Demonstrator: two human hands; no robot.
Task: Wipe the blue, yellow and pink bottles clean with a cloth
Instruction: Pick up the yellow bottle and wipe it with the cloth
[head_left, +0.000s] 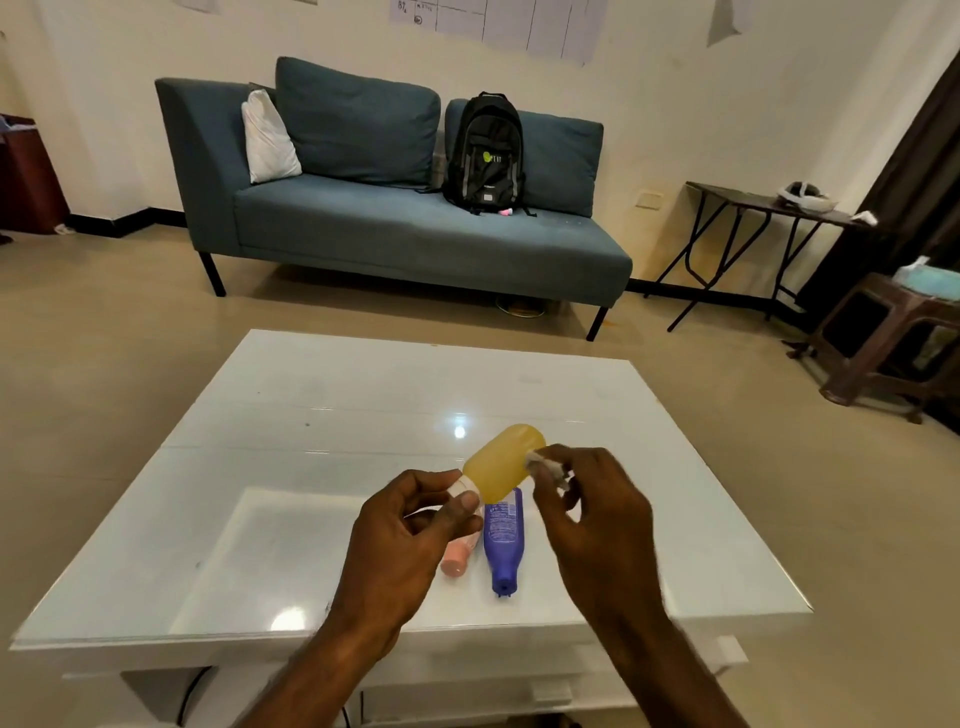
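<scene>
My left hand (410, 525) grips the white cap end of the yellow bottle (501, 460), which tilts up and away above the white table (311, 467). My right hand (592, 499) pinches a small white cloth (548, 467) against the bottle's right side. Below them the blue bottle (502, 540) lies flat on the table with its cap toward me. The pink bottle (458, 558) lies just left of it, mostly hidden by my left hand.
A blue sofa (405, 228) with a black backpack (485, 153) stands beyond the table. A dark folding table (753, 208) and a brown stool (893, 343) are at the right.
</scene>
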